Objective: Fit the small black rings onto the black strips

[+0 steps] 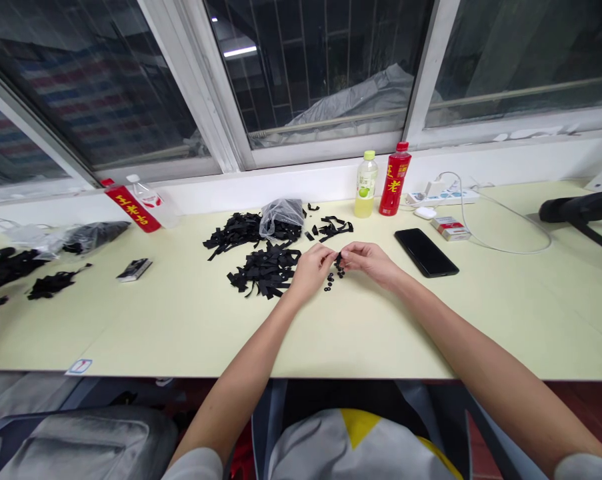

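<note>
My left hand (311,267) and my right hand (368,261) meet over the table, fingertips pinched close together. Between them is a small black piece (339,257), mostly covered by the fingers, so its exact kind is unclear. Just below the fingertips lie several small black rings (329,283), loose on the tabletop. Left of my left hand spreads a pile of short black strips (265,270). A second heap of strips (235,231) lies behind it, partly under a clear plastic bag (283,215). A few stray strips (335,228) rest beyond my hands.
A black phone (425,253) and a cigarette pack (451,228) lie to the right, near a white cable and power strip (448,197). A yellow drink bottle (365,187) and a red bottle (395,180) stand by the window. More black strips (53,285) lie far left.
</note>
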A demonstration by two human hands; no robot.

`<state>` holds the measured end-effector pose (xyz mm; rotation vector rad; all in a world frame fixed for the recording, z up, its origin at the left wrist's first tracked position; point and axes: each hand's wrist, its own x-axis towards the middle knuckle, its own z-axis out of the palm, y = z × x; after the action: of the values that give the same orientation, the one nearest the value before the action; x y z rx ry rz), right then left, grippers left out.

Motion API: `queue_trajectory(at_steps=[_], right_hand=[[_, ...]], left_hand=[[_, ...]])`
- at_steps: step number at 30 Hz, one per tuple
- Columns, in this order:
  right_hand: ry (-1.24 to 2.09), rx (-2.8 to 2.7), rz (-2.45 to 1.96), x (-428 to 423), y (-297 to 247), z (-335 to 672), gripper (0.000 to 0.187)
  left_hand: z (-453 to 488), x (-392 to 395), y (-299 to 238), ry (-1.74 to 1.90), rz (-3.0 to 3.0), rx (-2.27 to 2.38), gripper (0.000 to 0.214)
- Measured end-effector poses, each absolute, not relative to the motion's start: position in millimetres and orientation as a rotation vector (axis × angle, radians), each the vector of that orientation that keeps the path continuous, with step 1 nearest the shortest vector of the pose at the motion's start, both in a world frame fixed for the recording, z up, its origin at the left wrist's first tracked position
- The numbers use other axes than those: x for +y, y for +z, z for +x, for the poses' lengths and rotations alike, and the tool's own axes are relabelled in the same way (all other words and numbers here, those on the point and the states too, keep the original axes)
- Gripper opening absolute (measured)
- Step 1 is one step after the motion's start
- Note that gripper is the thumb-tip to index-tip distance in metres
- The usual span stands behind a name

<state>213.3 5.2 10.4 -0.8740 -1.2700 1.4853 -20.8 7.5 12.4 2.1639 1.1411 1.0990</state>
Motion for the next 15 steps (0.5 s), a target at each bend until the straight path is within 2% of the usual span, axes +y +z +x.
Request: queue_trajectory(at_steps=[9,13,15], right_hand=[[1.236,-1.458,-0.978,3.2,9.8,210.5,0.069],[1.184,-1.526,-0.982,3.3,4.8,207.7,0.063],[1.151,-1.513,-1.021,6.3,1.2,209.1,0.054]], left_hand=[[-18.6,9.0,5.2,1.063,1.907,1.167,0.052],[-14.7,11.8,-0.4,1.005,1.765,1.088,0.040],[-18.6,15.5,1.0,0.980,1.759,1.167,0.031]])
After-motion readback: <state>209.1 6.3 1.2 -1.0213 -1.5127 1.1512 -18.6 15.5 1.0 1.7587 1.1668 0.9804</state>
